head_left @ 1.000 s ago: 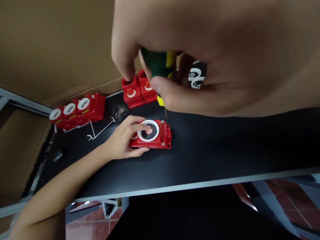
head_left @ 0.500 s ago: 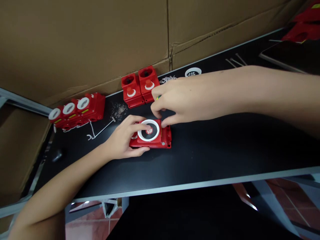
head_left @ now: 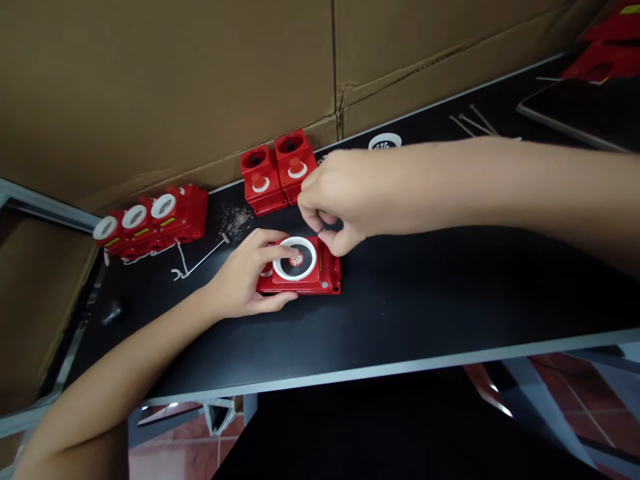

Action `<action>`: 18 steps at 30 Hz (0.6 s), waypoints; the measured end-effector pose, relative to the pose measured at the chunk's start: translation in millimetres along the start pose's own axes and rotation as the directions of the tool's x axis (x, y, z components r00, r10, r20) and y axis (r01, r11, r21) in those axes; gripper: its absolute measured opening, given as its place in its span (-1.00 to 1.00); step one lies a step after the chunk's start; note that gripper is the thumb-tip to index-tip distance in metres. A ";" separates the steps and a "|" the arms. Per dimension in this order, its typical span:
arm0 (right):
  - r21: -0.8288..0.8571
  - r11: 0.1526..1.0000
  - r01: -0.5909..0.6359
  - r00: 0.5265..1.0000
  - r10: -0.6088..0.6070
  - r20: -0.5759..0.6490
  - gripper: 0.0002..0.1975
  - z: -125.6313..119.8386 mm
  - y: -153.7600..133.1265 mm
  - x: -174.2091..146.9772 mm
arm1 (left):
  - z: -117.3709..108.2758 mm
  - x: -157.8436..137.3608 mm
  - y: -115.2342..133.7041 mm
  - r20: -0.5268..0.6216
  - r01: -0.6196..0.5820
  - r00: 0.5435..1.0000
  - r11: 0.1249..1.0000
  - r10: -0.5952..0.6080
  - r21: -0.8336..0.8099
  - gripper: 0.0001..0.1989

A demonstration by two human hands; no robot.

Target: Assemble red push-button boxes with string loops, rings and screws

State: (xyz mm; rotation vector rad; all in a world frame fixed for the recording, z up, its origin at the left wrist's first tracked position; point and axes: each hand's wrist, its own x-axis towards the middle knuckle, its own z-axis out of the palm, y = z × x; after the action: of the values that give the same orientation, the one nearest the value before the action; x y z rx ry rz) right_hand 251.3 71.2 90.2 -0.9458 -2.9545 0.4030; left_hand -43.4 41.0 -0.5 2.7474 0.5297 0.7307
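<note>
A red box-shaped device (head_left: 330, 270) with a white ring (head_left: 314, 261) around a dark round recess lies flat on the black table. My left hand (head_left: 245, 277) grips it from its left side, thumb along the near edge and index finger reaching over the ring to the red-and-white centre. Just above the device's far right corner, my right hand (head_left: 333, 207) is closed in a pinch. Something small and dark shows at its fingertips, too small to name.
Two red devices (head_left: 267, 193) stand behind, against the cardboard (head_left: 200, 80). Three more with white rings (head_left: 165, 227) stand at left, near a T-shaped metal tool (head_left: 205, 259) and scattered debris (head_left: 236, 220). A white cap of screws (head_left: 385, 141) and cable ties (head_left: 475, 123) lie at the back right.
My right hand has lifted slightly off the device's far right corner, and its thumb and fingers have come together in a pinch. My left hand keeps its grip on the device.
</note>
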 end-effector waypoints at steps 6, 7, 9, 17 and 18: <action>-0.195 0.917 -0.347 0.938 0.344 -0.051 -0.85 -34.4 40.5 -14.4 | 0.7 -0.3 -1.1 0.010 0.009 1.000 1.000 -0.009 0.022 -0.41; -0.203 0.891 -0.406 0.912 0.407 -0.039 -0.80 -36.6 50.9 -15.7 | 0.7 -0.3 -1.0 0.007 0.008 1.000 1.000 -0.008 0.021 -0.42; -0.196 0.852 -0.486 0.868 0.497 0.009 -0.78 -37.5 67.6 -15.7 | 0.5 -0.4 -0.8 -0.002 -0.002 1.000 1.000 0.002 0.016 -0.43; -0.006 0.782 -0.623 0.717 0.574 0.396 -0.82 -20.8 99.0 -2.4 | -0.3 -1.1 0.5 0.005 0.008 1.000 1.000 -0.008 0.017 -0.44; -0.006 0.778 -0.628 0.712 0.577 0.399 -0.82 -19.1 102.2 -2.9 | 0.0 -0.8 0.5 0.004 0.002 1.000 1.000 -0.002 0.014 -0.44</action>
State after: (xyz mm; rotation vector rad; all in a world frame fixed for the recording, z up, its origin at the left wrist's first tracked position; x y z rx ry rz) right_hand 313.6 154.3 83.6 -2.0308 -2.7674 0.8705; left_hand -43.9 40.2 -0.7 2.7598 0.5383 0.7243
